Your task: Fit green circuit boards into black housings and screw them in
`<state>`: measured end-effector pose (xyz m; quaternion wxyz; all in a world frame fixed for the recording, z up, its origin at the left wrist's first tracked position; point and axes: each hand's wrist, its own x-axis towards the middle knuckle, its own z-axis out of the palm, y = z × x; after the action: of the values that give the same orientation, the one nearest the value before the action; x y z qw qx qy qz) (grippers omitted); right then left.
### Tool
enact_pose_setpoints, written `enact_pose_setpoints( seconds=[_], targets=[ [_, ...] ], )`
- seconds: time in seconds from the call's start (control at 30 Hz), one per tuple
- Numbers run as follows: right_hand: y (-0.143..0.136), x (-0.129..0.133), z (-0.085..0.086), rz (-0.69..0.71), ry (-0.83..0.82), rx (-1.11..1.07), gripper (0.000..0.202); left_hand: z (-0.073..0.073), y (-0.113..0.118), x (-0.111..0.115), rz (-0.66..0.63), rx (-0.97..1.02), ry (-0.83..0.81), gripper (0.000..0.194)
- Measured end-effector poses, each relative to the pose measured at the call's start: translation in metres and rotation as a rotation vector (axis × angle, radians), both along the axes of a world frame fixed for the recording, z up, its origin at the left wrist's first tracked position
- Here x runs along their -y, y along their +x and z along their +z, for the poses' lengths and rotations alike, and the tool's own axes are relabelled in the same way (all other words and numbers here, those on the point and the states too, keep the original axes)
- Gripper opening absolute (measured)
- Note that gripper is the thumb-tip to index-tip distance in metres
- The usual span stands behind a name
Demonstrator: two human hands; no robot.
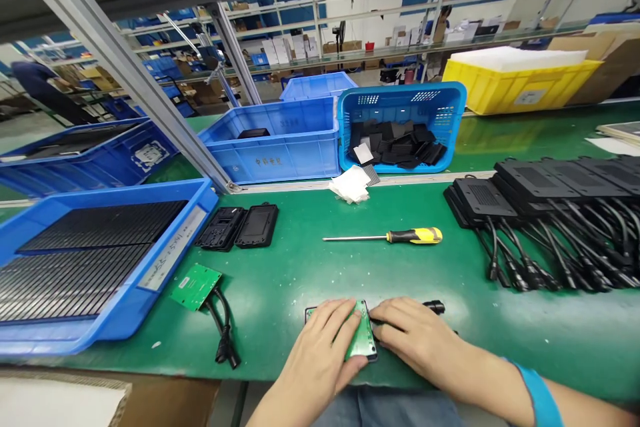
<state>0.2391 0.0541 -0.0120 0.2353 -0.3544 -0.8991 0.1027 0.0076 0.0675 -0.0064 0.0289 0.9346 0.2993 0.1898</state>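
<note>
In the head view, both hands lie flat on a green board (pixel 361 337) seated in a black case (pixel 310 313) at the near edge of the green bench (pixel 300 273). The left hand (pixel 315 353) covers the board's left part, fingers spread narrow and pressing down, thumb along the board's near edge. The right hand (pixel 417 337) presses the board's right side, fingers close together and pointing left, their tips almost meeting the left fingertips. Neither hand grips anything; both only press. A black cable end (pixel 434 307) shows just beyond the right knuckles.

Beyond the fingertips, well apart, lies a screwdriver (pixel 395 236) with a yellow-black handle. Left of the left hand is a second board (pixel 195 285) with a black cord. Farther off left lie two black shells (pixel 239 227) and a blue tray (pixel 120 317). Far right of the right hand sits a row of black units (pixel 550 187) with cables. A blue basket (pixel 400 127) of black parts stands behind the screwdriver.
</note>
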Motion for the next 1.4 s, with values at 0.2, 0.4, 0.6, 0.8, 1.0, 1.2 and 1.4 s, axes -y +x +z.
enact_pose_setpoints(
  seconds=[0.2,0.4,0.6,0.8,1.0,1.2,1.4],
  targets=[
    [-0.001,0.002,-0.015,-0.033,0.184,-0.100,0.017,0.011,0.003,-0.003,-0.056,-0.070,0.067,0.050],
    [-0.008,0.010,-0.010,-0.167,-0.001,-0.068,0.022,0.004,-0.003,-0.005,-0.040,-0.005,0.039,0.061],
    [-0.012,0.019,-0.003,-0.088,0.280,0.089,0.033,-0.003,-0.004,-0.005,-0.039,0.101,0.010,0.068],
    [-0.010,0.007,0.006,0.028,0.324,0.178,0.027,0.005,-0.004,-0.008,-0.047,0.094,0.020,0.066],
    [-0.005,-0.005,0.001,0.033,0.140,0.144,0.014,0.001,-0.005,-0.005,-0.026,0.105,0.006,0.065],
    [0.000,-0.006,-0.004,0.091,0.030,-0.002,0.023,0.016,-0.009,-0.012,-0.088,-0.001,-0.039,0.070],
    [0.002,-0.010,-0.009,0.127,-0.036,-0.032,0.023,0.023,-0.013,-0.017,-0.131,-0.067,-0.116,0.066]
  ],
)
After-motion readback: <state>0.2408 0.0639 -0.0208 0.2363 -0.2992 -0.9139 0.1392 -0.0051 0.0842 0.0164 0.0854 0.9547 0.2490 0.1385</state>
